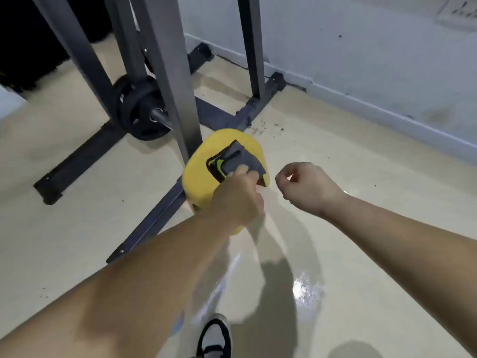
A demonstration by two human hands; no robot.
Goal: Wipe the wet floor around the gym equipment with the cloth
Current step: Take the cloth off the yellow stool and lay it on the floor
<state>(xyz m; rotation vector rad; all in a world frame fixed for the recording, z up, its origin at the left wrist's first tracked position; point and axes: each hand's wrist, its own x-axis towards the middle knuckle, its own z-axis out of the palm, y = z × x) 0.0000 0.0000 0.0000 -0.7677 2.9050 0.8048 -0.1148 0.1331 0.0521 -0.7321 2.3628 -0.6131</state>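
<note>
Against the rack's base bar [154, 218], just right of its upright [173, 73], the left hand [237, 197] grips the grey strap [236, 156] of the yellow cloth [198, 177]. Right of it, the right hand [307, 187] is clenched, holding nothing. A wet patch [307, 288] shines on the near floor.

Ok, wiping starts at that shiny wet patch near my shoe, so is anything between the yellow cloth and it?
Nothing visible. The left hand grips the yellow cloth near the rack's base bar. Only bare floor lies between it and the wet patch.
</note>
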